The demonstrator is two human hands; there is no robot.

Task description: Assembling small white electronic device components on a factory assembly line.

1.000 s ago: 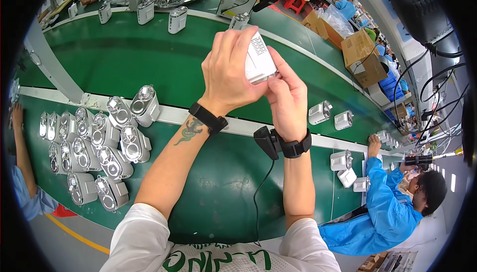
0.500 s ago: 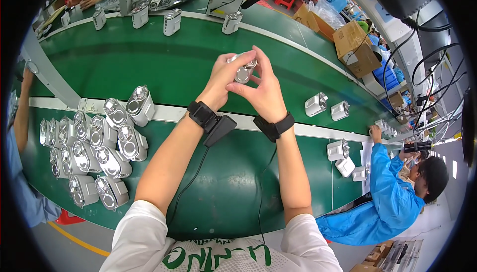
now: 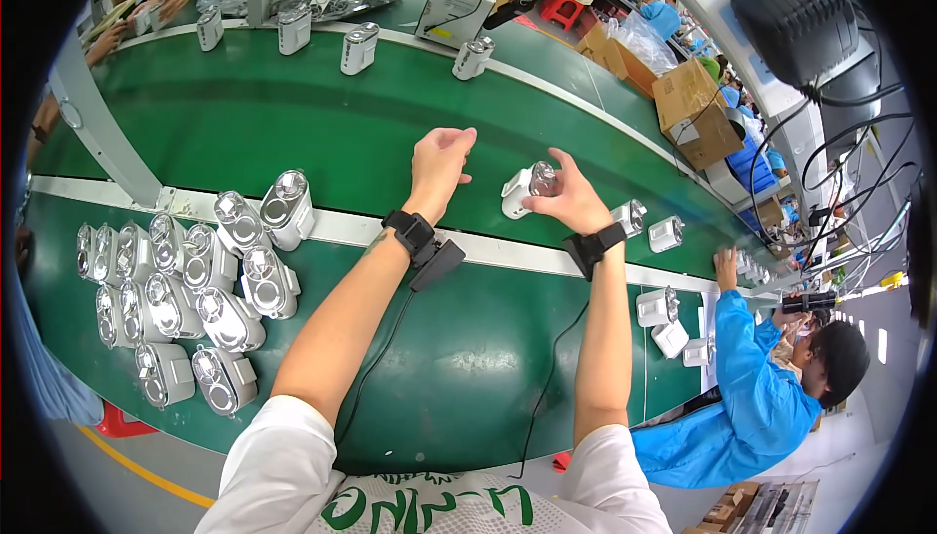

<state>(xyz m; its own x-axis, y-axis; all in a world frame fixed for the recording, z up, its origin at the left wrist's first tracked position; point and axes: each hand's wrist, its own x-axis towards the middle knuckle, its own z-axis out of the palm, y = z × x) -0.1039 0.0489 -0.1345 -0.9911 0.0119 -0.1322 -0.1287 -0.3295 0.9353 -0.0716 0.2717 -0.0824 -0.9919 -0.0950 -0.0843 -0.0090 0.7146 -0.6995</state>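
I seem to be at the placing step, with one white unit (image 3: 514, 196) at my right hand (image 3: 547, 181) over the far green strip of the worktop (image 3: 293, 114), though a pick-up would look much the same. The unit sits just left of my right palm, its clear, silvery end toward my fingers and its white casing turned left. My thumb crosses its near side and my index finger stretches up by its far right edge, so the hand is fairly wide about it; I cannot tell whether I am gripping it or only touching it, nor whether its base rests flat. My left hand (image 3: 441, 168) hangs farther left, well apart from the unit, fingers bent, with nothing to be seen in it; how far it is closed I cannot tell. Just right of the unit, along the same strip, are two like units (image 3: 666, 233), one partly behind my right wrist. As I judge it, the next move calls for steadying the unit upright, then opening the thumb and fingers and drawing straight back, without knocking its clear end or its neighbour.
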